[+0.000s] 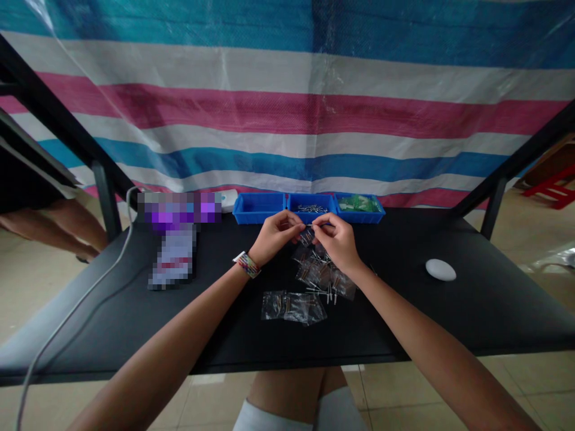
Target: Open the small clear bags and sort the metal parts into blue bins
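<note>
Bare forearms (193,332) reach in from the near side; a slim metal pin (308,225) spans the fingertips, above the black tabletop (395,242). Thin and seemingly gripped by its ends, it could slip — and be lost among similar loose pins (329,296) nearer. The left hand (275,237) and right hand (338,240) each pinch it, thumb against fingers.

A multicoloured bracelet (248,264) circles the left wrist (257,255); the shorts (272,418) are pale.

Bit (308,225) btwn L grip (276,235) & R grip (336,236): too sm. to ID. Stuff (174,254) left of grips pixelated, unreadable. Person (56,230) far left of grips, cut off.
</note>
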Motion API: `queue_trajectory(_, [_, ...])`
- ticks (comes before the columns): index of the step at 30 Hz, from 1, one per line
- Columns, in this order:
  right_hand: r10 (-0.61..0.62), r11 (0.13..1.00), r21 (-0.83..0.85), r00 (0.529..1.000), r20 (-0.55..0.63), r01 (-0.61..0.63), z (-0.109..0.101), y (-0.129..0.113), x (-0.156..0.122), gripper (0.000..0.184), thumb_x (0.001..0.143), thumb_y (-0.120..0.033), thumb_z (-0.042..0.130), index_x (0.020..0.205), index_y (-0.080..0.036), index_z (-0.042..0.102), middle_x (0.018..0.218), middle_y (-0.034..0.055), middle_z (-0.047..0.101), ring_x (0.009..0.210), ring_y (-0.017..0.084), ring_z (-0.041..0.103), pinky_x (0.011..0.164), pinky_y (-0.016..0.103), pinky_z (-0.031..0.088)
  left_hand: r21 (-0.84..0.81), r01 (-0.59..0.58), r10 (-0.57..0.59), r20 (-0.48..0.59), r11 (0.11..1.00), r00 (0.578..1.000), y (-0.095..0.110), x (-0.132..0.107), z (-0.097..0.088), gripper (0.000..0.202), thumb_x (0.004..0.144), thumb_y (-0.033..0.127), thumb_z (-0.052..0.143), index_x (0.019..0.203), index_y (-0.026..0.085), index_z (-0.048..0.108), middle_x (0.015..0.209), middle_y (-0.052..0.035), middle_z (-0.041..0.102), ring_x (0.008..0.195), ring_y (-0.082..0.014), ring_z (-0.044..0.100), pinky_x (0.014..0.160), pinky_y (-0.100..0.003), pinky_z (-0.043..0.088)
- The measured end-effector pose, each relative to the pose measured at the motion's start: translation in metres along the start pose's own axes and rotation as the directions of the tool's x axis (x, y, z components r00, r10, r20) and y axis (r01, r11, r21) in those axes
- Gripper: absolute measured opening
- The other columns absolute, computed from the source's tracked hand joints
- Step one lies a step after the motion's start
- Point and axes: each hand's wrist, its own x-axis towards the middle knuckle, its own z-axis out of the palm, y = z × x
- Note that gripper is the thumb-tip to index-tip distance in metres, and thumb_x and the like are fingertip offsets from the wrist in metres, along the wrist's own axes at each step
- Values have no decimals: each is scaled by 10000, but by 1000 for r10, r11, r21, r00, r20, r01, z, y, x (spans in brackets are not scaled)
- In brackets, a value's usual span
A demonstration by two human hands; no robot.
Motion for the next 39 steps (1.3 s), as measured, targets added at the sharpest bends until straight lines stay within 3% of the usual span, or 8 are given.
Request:
queue_trajectory(13, [59,997,60,998,-35,-57,-2,0,4,154,801,-353,739,842,-224,665,694,-15,657,571,168,658,578,301,532,-13,-23,23,-16,1000,1000,-3,1,-2,236,836,335,803,902,149,675,859,-28,675,733,-150,702,637,-250,593])
queue_trajectory(19, [27,998,59,999,-33,-25,-3,0,5,162,811,-356,734,859,-219,664,731,-13,666,565,150,653,568,286,532,-1,-16,16,-5,1000,1000,-5,1,-3,259,827,344,818,908,152,664,891,-29,671,716,-141,701,619,-239,584])
queue_trajectory(31, [57,998,11,998,-27,-57,-3,2,5,321,834,-524,757,838,-213,676,723,9,691,585,170,667,574,291,554,14,-12,13,-28,1000,1000,-4,1,-1,307,843,406,818,911,153,658,858,-18,652,691,-134,688,610,-237,583])
queue_trajectory(35, [65,998,13,998,-22,-65,-4,4,6,388,836,-592,749,849,-213,670,811,30,735,591,164,668,565,289,558,24,-4,5,-28,1000,1000,-3,1,-1,327,821,419,835,916,153,670,853,-24,669,692,-141,686,626,-254,588])
queue_trajectory(39, [64,997,45,998,-11,-64,-4,4,6,364,832,-558,760,899,-212,670,841,18,720,574,141,656,555,276,551,34,6,-5,-27,999,1000,-4,1,-1,339,824,449,829,900,147,696,801,-31,689,690,-149,673,652,-267,591])
